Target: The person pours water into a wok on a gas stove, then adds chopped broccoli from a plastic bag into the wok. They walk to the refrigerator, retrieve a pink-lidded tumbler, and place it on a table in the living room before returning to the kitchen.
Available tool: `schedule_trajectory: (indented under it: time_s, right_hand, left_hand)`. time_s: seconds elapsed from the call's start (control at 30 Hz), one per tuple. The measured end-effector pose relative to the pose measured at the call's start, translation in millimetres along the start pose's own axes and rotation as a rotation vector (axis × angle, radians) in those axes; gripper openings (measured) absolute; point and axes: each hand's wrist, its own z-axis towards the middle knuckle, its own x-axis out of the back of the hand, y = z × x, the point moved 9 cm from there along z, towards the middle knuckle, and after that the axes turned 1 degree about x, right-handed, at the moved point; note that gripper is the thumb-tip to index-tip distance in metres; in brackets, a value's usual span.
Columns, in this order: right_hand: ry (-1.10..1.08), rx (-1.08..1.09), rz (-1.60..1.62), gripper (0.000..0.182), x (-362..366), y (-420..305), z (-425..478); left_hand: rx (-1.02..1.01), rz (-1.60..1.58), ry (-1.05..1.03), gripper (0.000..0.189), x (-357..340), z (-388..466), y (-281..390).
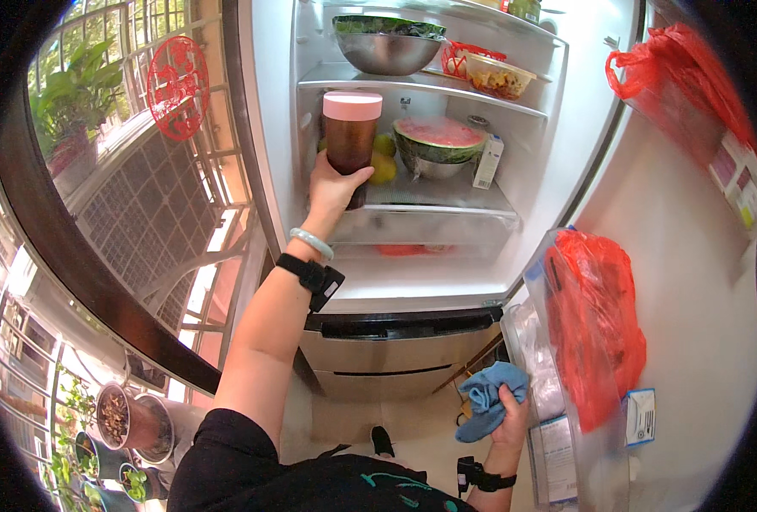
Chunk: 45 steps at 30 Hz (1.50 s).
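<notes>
My left hand [340, 185] grips a tall dark brown container [350, 141] with a pink lid [352, 105], upright at the left of the open refrigerator's middle shelf [442, 192]. Whether its base touches the shelf is hidden by the hand. Behind it sit yellow-green fruits [385, 160], partly covered. Farther right on that shelf, a cut watermelon half [439, 137] under plastic wrap rests in a metal bowl [439, 168]. A white carton [488, 161] leans beside it. Low at the right, my right hand [511, 419] holds a bunched blue cloth [490, 400] near the door.
The upper shelf holds a metal bowl [388, 52] of greens, a red basket [458, 57] and a plastic food tub [499, 77]. Red plastic bags [599, 307] fill the door bin [548, 281] at right. A window [161, 192] and potted plants [113, 416] are at left.
</notes>
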Motion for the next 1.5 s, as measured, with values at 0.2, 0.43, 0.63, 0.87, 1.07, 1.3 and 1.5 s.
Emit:
schedule_trajectory:
  time_s: [0.2,0.43,0.63,0.87,1.07,1.3,1.5]
  right_hand:
    - [-0.031,-0.009,-0.095,0.029,17.9,-4.5,-25.2]
    - [0.008,0.003,-0.017,0.03,20.9,3.3,-35.7]
    - [-0.089,0.038,0.015,0.029,20.9,0.5,-36.1]
    - [-0.128,0.01,-0.045,0.022,38.9,5.2,-36.9]
    - [-0.296,-0.213,-0.064,0.021,54.6,40.4,-86.3]
    - [-0.182,-0.501,0.07,0.042,204.8,87.0,-158.7]
    - [-0.236,-0.412,0.072,0.045,302.1,15.7,-165.7]
  left_hand:
    - [0.258,-0.37,-0.378,0.055,-13.4,-54.2,61.4]
    - [0.265,-0.57,-0.629,0.064,-13.0,-95.5,106.5]
    - [0.194,-0.604,-0.73,0.071,-6.1,-125.7,156.8]
    - [0.159,-0.562,-0.668,0.077,12.3,-164.0,190.9]
    - [0.17,-0.52,-0.611,0.082,24.0,-206.3,201.9]
    - [0.247,-0.531,-0.589,0.087,27.5,-257.5,199.3]
    - [0.274,-0.481,-0.495,0.079,38.7,-304.2,194.3]
